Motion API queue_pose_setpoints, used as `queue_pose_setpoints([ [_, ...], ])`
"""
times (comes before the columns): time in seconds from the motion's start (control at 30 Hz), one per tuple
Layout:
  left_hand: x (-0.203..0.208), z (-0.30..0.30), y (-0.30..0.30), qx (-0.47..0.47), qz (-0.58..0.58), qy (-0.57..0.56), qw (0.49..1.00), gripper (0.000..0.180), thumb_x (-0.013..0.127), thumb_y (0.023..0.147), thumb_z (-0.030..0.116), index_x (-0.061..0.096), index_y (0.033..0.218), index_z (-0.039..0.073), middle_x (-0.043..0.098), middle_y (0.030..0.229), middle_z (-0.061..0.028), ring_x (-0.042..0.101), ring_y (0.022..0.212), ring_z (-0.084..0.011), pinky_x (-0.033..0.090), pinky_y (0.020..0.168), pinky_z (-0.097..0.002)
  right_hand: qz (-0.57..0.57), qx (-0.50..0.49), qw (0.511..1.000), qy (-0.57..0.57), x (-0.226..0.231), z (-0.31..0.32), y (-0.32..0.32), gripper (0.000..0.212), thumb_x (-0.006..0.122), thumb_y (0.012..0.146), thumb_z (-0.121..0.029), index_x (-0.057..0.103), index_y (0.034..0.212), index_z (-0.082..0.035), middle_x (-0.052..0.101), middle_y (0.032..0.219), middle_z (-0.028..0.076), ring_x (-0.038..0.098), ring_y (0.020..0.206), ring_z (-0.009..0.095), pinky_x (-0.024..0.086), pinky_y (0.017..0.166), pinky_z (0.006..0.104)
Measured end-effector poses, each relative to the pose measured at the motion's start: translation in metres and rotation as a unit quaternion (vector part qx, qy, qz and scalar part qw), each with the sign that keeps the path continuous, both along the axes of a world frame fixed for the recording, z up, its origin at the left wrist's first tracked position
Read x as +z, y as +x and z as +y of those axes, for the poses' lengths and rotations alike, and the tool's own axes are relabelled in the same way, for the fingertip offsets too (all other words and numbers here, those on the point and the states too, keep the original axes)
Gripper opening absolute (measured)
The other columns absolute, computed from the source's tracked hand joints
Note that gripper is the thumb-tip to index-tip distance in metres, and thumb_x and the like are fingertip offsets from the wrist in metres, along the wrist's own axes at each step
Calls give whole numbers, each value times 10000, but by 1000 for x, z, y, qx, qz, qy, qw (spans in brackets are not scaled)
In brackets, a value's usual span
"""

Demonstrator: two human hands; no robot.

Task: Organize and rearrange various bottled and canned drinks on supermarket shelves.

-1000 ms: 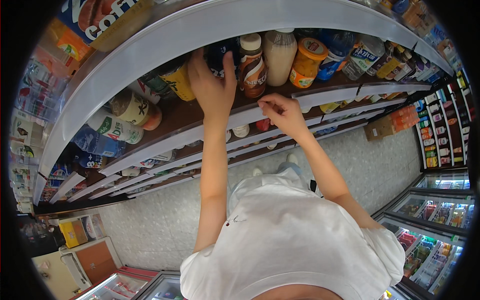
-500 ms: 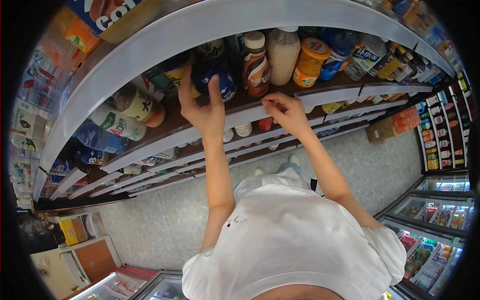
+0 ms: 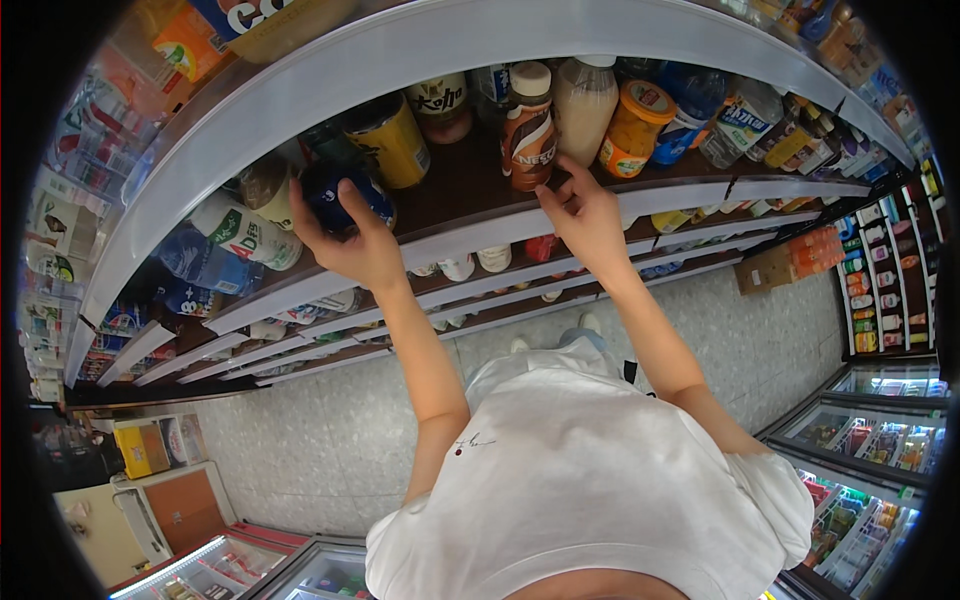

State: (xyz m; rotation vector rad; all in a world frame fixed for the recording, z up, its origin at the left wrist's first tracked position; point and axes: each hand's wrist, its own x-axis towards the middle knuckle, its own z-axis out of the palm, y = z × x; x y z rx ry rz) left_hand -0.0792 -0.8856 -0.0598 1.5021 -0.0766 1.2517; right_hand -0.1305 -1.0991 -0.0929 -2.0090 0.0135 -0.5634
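Note:
My left hand (image 3: 352, 242) curls round a dark blue can (image 3: 325, 192), its thumb over the front and its fingers on the left side. Right of that can stands a yellow can (image 3: 388, 138) with a dark top. My right hand (image 3: 588, 215) is at the shelf edge, thumb and forefinger apart, close to the foot of a brown coffee drink bottle (image 3: 528, 135) with a pale cap. Whether its fingertips touch the bottle I cannot tell. Behind them stands a bottle of cream-coloured drink (image 3: 583, 105). A jar with an orange lid (image 3: 636, 130) is farther right.
A shelf edge (image 3: 480, 225) runs below my hands, and an upper shelf rim (image 3: 500, 40) arches above. White-and-green bottles (image 3: 245, 230) lean at the left. Lower shelves hold more goods. A carton (image 3: 765, 275) sits on the floor at right; glass-topped freezers (image 3: 860, 440) stand behind.
My left hand has moved left along the shelf with the dark blue can, uncovering the yellow can and a bottle behind. My right hand has opened its fingers and reached up beside the coffee drink bottle.

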Motion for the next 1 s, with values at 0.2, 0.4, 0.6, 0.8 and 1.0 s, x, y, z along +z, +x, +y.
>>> queue_pose_setpoints([
  [0.2, -14, 11, 19, 70, 16, 120, 990, 547, 685, 863, 178, 449, 1317, -14, 523, 1278, -182, 508, 1149, -258, 382, 984, -353, 11, -20, 990, -138, 16, 14, 16, 468, 725, 786, -222, 567, 1132, 51, 575, 567, 93, 565, 483, 207, 446, 498, 304],
  [0.4, -22, 2, 21, 108, -4, 164, 981, 685, 730, 810, 152, 371, 1355, -54, 466, 1311, -193, 436, 1174, -330, 318, 1003, -419, 32, -21, 959, -281, 18, 46, 42, 412, 649, 830, -353, 590, 1006, 14, 628, 624, 135, 633, 585, 328, 495, 519, 400],
  [0.6, -32, 6, 27, 124, -23, 184, 975, 689, 725, 822, 178, 357, 1362, -39, 462, 1331, -198, 439, 1196, -315, 284, 1026, -407, 42, -19, 958, -281, 21, 63, 51, 360, 602, 861, -339, 588, 1057, -38, 643, 642, 111, 647, 615, 330, 521, 561, 419],
  [0.8, -33, 9, 27, 143, -38, 198, 969, 674, 728, 820, 184, 371, 1347, -38, 464, 1311, -204, 439, 1180, -336, 292, 1016, -424, -144, -79, 975, -148, 32, 28, 20, 286, 696, 816, -262, 669, 1035, -80, 622, 634, 50, 574, 492, 171, 447, 487, 295],
  [1.0, -35, -9, 9, 186, -108, 237, 947, 631, 787, 746, 238, 449, 1228, 10, 415, 1320, -212, 418, 1176, -335, 329, 982, -420, -258, -158, 952, -40, 58, -12, 1, 190, 689, 788, -78, 661, 972, -38, 613, 792, 39, 454, 481, 82, 380, 463, 237],
])
